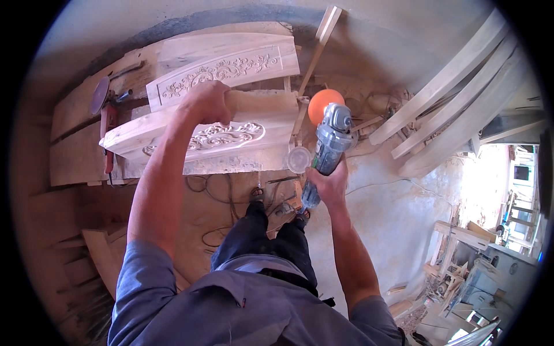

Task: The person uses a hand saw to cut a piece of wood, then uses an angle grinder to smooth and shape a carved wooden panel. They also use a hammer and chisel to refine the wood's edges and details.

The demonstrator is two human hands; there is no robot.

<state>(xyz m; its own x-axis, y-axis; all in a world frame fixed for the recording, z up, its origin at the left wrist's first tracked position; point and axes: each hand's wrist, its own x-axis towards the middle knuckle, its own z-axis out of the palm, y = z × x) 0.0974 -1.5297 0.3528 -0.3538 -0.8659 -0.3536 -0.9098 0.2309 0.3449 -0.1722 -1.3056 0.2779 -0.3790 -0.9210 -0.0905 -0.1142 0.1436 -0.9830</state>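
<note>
My right hand [332, 182] is wrapped round the body of a grey angle grinder [330, 147], held upright to the right of the workbench. An orange round disc [326, 106] is fitted at the grinder's head. With curled fingers, my left hand [206, 104] grips the top edge of a thick, pale carved wooden piece [254, 109], which stands tilted on the bench. Scrollwork in an oval [231, 136] decorates the side facing me. Just behind lies a flat wooden panel [287, 57] with floral carving. My left fingertips are partly hidden.
The wooden workbench [69, 158] carries a second grinder [107, 124] with a purplish disc at the left. A clear round lid or dish [299, 160] is at its right corner. Cables [231, 199] coil on the floor by my feet. Long curved boards [444, 81] lean at the right.
</note>
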